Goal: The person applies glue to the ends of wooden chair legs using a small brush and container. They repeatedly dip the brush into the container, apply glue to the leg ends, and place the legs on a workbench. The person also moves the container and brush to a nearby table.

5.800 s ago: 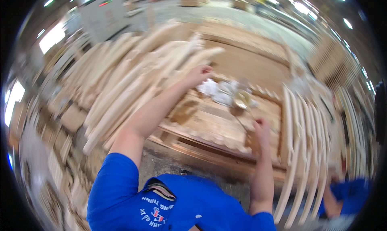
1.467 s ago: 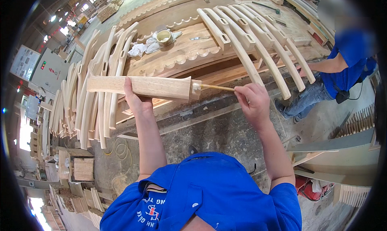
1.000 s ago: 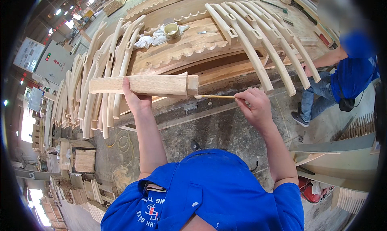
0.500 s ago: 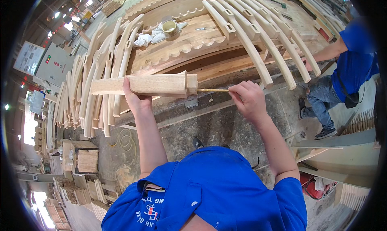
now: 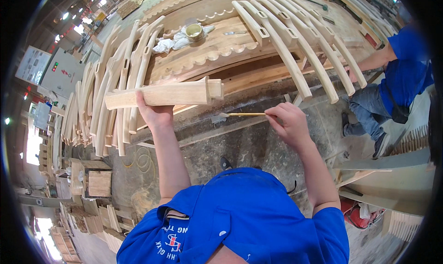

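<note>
The block (image 5: pixel 161 94), pale, smooth and long, lies crosswise in the left hand (image 5: pixel 157 116), its right end slightly raised in view and stepping down to a narrower squared tenon (image 5: pixel 215 88). The stick (image 5: pixel 247 114), thin and yellowish, sits nearly level in the right hand's (image 5: pixel 289 122) fingers, whitish tip pointing left, just below the tenon in view.

White lettering (image 5: pixel 182 230) curves around a red-and-white emblem (image 5: pixel 174 241) on the blue shirt (image 5: pixel 267 204); a red lightning-bolt sign (image 5: pixel 64 72) marks the grey cabinet (image 5: pixel 60 85).

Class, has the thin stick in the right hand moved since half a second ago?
Yes: the thin stick has shifted toward the picture's lower edge, farther from the stationary cup.
</note>
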